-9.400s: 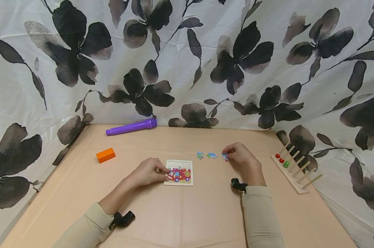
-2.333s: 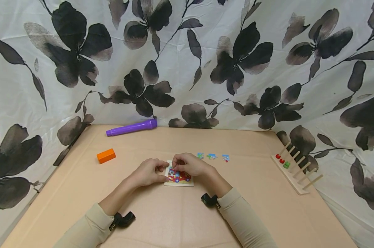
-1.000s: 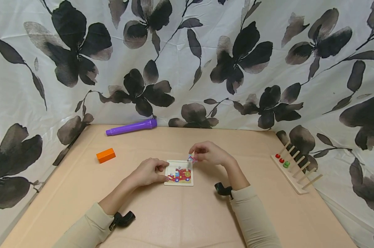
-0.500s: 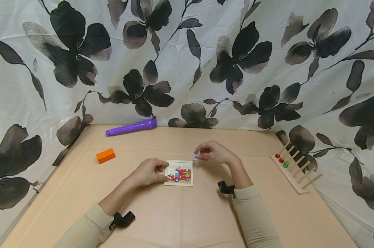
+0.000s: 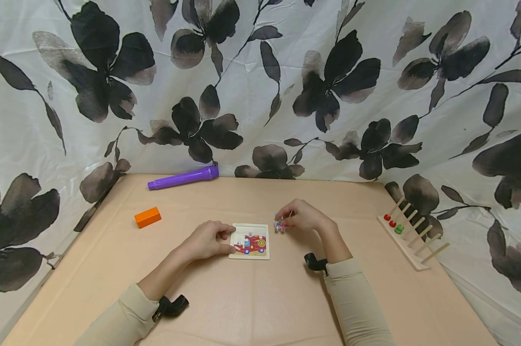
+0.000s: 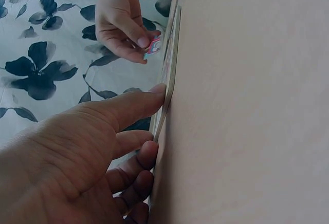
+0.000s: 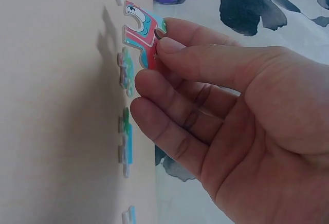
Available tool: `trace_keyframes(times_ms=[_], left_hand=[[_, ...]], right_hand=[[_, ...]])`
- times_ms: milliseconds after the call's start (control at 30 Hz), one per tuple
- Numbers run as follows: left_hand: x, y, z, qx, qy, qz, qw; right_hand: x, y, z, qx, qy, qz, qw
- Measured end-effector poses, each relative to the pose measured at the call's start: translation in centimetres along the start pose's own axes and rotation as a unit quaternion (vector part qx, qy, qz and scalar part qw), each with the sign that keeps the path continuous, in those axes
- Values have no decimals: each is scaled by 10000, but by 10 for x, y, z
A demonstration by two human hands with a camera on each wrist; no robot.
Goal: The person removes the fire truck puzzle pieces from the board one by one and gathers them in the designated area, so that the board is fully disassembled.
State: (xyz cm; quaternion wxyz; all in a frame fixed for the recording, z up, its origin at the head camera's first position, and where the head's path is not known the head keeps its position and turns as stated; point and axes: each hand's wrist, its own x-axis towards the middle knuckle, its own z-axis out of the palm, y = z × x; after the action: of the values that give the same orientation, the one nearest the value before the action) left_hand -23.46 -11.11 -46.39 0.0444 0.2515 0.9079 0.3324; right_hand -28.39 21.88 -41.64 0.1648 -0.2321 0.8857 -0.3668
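A small jigsaw board (image 5: 249, 256) with a pale frame and a red vehicle picture lies flat on the table; the upper part of its picture area is bare white. At its left edge my left hand (image 5: 208, 240) grips the frame with thumb and fingers, as the left wrist view also shows. Just past the board's upper right corner, my right hand (image 5: 305, 216) pinches a red and blue puzzle piece (image 7: 139, 24) with a cartoon eye between thumb and index finger. Below that hand, loose puzzle pieces (image 7: 127, 72) lie in a row, mostly hidden in the head view.
An orange block (image 5: 148, 217) and a purple tube (image 5: 183, 178) lie on the left and back of the tan table (image 5: 251, 302). On the right stands a wooden peg rack (image 5: 411, 240) with red and green beads. A flowered cloth (image 5: 260, 96) hangs behind.
From over the board, my right hand has lifted away with the eye piece, moving to the right and then slightly down towards the loose pieces. My left hand has stayed at the board.
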Motion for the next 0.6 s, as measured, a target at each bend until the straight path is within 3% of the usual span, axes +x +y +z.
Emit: trace_keyframes(times_ms=[600], left_hand=[[-2, 2, -2, -52, -14, -22, 10000]], right_hand=[[3, 6, 8, -189, 76, 304, 9993]])
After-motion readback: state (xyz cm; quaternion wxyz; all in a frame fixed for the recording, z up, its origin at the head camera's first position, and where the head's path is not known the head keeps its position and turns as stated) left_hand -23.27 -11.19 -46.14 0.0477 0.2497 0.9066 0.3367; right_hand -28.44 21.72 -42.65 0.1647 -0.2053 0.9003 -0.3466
